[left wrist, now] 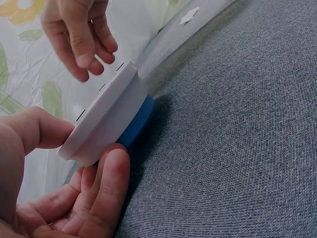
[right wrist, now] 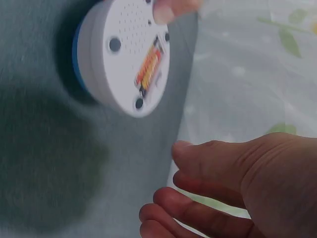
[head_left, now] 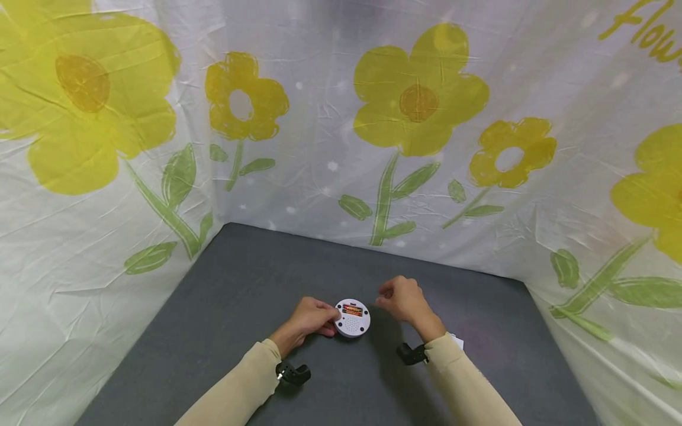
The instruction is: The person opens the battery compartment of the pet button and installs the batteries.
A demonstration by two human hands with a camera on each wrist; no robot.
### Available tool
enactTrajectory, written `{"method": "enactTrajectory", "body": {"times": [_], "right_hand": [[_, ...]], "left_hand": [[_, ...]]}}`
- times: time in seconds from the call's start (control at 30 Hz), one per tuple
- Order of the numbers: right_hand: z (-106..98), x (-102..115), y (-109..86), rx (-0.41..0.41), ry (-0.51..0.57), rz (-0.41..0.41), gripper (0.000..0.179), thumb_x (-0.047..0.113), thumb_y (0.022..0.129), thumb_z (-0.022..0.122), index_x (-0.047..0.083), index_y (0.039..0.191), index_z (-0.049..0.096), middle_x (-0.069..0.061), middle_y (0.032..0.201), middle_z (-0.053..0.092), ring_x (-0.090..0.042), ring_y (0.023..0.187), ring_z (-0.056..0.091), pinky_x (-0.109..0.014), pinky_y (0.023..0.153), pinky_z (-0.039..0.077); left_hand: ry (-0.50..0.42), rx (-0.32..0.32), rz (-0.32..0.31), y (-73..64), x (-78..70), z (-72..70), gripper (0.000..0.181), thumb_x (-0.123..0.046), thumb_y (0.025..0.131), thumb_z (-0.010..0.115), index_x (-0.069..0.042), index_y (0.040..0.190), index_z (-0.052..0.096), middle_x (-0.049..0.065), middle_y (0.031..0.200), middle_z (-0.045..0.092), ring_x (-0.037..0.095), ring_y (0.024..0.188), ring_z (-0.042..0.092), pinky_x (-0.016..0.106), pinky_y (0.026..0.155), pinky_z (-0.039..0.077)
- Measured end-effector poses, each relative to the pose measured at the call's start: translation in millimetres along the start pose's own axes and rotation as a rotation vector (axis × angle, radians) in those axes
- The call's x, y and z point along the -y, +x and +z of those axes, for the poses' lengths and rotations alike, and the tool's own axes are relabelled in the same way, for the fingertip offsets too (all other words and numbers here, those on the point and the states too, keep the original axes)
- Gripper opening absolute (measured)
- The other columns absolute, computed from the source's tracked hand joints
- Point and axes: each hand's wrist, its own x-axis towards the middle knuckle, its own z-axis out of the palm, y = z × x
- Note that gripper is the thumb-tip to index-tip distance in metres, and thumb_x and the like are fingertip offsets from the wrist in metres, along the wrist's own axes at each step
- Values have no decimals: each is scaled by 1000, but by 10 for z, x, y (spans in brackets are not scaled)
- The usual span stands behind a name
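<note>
A round white battery-powered device [head_left: 351,325] with a blue underside [left wrist: 136,124] lies with its perforated speaker face up. Its battery compartment is uncovered, and orange-and-black batteries [right wrist: 149,68] sit side by side inside. Several dark round feet ring the face. My left hand [head_left: 313,316] pinches the device at its left edge, thumb on the upper rim and fingers under the side. My right hand [head_left: 406,300] hovers to the right of the device, apart from it, fingers loosely bent with nothing visible between them; the right wrist view shows the same hand [right wrist: 213,183].
The dark grey tabletop [head_left: 256,272] carries the device. A small white piece [head_left: 456,341] lies on the right, partly hidden behind my right sleeve. Hanging sheets [head_left: 309,177] with yellow flowers enclose the table. Black straps with a small unit [head_left: 294,374] circle both wrists.
</note>
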Motion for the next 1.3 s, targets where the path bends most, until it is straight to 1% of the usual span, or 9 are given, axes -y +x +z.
{"method": "enactTrajectory", "body": {"times": [0.13,0.37,0.53,0.67,0.87,1.1,1.2,1.3], "right_hand": [[-72,-100,-17,-10,-24,6,26,15,93,86,3,116,83,-7,96,78,-24,91,72,-47,80,63],[-158,-259,-72,-4,-43,27,29,15,91,87,3,117,83,-9,100,79,-27,95,74,-49,84,64],[-218,-382,-154,-9,-58,19,28,13,91,87,1,117,83,-11,101,80,-28,94,74,-50,83,65],[-266,-499,-228,-18,-71,21,26,12,91,87,0,113,83,-11,100,80,-28,93,75,-51,82,65],[-314,-708,-337,-12,-98,62,22,11,90,84,0,110,83,-13,102,80,-32,97,75,-55,86,64],[-339,-909,-468,-19,-134,92,19,8,88,80,-1,105,83,-12,96,79,-32,91,75,-54,81,64],[-345,-967,-522,-8,-141,105,19,7,89,78,-1,105,83,-13,97,80,-34,91,75,-55,81,64],[-344,-1032,-574,5,-149,124,19,8,90,79,-2,106,82,-14,99,80,-35,93,75,-57,83,64]], "left_hand": [[16,-5,-4,-14,-11,-6,21,-6,87,76,8,103,78,9,83,77,13,67,73,25,61,67],[19,-8,1,-25,-4,-3,21,-6,88,77,8,103,77,10,83,77,13,67,73,25,61,67],[26,-12,0,-22,9,10,20,-6,88,77,8,103,78,10,82,77,13,66,73,26,61,67],[22,-13,-3,-22,9,12,21,-6,88,76,8,103,78,9,82,77,12,66,73,25,61,67],[14,-10,6,-24,-6,6,21,-6,88,76,9,104,77,9,81,77,12,66,72,25,60,66],[22,-11,3,-38,-24,-3,20,-6,88,76,8,102,78,9,81,77,13,66,73,25,61,67],[22,-10,5,-36,-25,-8,19,-6,88,76,8,102,78,9,81,77,13,66,73,25,60,67],[18,-9,3,-31,-23,-6,19,-6,88,76,8,102,78,9,81,77,13,66,73,25,61,67]]}}
